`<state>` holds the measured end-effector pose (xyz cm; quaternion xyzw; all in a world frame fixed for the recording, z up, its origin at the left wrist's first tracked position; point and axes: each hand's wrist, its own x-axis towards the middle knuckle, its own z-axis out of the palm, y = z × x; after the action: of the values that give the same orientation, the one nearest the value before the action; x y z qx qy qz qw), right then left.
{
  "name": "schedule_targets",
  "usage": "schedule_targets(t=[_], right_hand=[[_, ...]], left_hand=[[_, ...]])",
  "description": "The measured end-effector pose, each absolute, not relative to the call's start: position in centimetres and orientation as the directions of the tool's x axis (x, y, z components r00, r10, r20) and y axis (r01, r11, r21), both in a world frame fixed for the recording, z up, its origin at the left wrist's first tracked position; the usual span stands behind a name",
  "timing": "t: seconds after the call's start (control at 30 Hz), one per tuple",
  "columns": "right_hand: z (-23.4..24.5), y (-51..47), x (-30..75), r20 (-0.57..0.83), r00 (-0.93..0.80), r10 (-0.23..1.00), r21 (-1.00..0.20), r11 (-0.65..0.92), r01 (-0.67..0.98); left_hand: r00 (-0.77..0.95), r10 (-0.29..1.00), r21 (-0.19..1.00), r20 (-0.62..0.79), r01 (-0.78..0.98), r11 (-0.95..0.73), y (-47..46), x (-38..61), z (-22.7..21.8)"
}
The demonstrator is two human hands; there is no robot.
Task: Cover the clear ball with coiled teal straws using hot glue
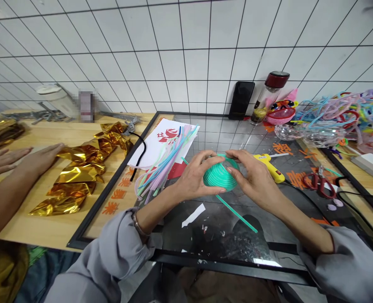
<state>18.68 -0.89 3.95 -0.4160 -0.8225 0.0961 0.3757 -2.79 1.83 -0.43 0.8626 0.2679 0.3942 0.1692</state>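
Between my hands, above the dark glass tabletop, is a green coiled bowl shape [220, 176] made of wound strips. My left hand [196, 174] curves round its left side, thumb below and fingers on top. Fingers of my right hand [252, 174] press on its upper right rim. A loose green strip [237, 213] lies below it on the glass, pointing toward me. To the left, a bundle of pastel strips [167, 162] rests on white paper with a red print [156, 136]. A yellow glue gun [270, 168] lies just right of my right hand.
Red-handled scissors [321, 185] and a cable lie at right. Behind stand a black phone [241, 100] and a glass bottle [268, 99], beside a pile of colourful pipe cleaners [341, 115]. At left, another person's hands [36, 162] rest near folded gold foil [79, 172]. A paper scrap [193, 215] lies in front.
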Motion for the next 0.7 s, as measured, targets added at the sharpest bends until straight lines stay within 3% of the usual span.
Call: schedule_targets(t=[0.3, 0.5, 0.6, 0.7], right_hand=[[5.4, -2.0, 19.2, 0.544, -0.384, 0.746, -0.431, 0.641, 0.635], [5.8, -4.5, 22.8, 0.322, -0.492, 0.809, -0.331, 0.583, 0.742], [6.5, -5.4, 24.6, 0.192, -0.565, 0.802, -0.415, 0.588, 0.694], [7.5, -5.6, 25.2, 0.161, -0.634, 0.756, -0.58, 0.592, 0.559]], left_hand=[[0.515, 0.636, 0.521, 0.575, 0.369, -0.77, 1.7, -2.7, -0.1], [0.504, 0.668, 0.553, 0.548, 0.38, -0.741, 1.7, -2.6, 0.1], [0.501, 0.673, 0.564, 0.544, 0.375, -0.736, 1.8, -2.7, -0.1], [0.506, 0.671, 0.578, 0.542, 0.354, -0.735, 2.1, -2.7, -0.2]])
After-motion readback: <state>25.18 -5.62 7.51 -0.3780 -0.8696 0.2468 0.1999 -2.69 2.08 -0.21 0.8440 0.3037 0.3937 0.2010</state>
